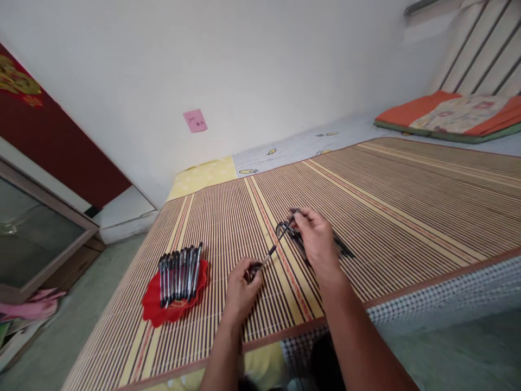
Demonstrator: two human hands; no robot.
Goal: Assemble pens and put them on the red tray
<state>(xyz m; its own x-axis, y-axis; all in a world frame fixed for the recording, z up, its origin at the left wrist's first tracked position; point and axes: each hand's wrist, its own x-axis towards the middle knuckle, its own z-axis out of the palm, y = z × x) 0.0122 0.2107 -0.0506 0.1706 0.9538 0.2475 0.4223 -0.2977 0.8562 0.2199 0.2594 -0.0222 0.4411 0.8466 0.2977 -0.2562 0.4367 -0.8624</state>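
Two bare forearms come up from the bottom edge, nearest the lens, and reach onto a striped bamboo mat point(407, 184) that covers a bed.

At the left, near the mat's front edge, sits a red plate point(157, 305) with a scalloped rim. It holds a row of black pens point(179, 273) laid side by side, tips pointing away toward the wall, filling most of the plate and overhanging its far rim.

Just right of the plate, the left hand point(240, 290) rests on the mat with its fingers curled shut around the near end of a slim pen point(273, 248). The pen runs diagonally up and to the right, lifted off the mat, to the right hand point(317, 239), whose thumb and forefinger pinch its far end while the other fingers are loosely folded. So the pen spans the gap between both hands, gripped at each end. Under and just behind the right hand lies a small pile of dark pen parts point(340, 247) on the mat; how many pieces is too hard to tell.

The mat's front edge runs close below the hands, with a checked sheet point(448, 298) hanging beneath it. To the right and beyond the hands the mat stretches broad and bare toward a folded orange quilt point(451, 114) at the far right corner. A white wall point(244, 65) with a pink note point(195, 120) bounds the far side.
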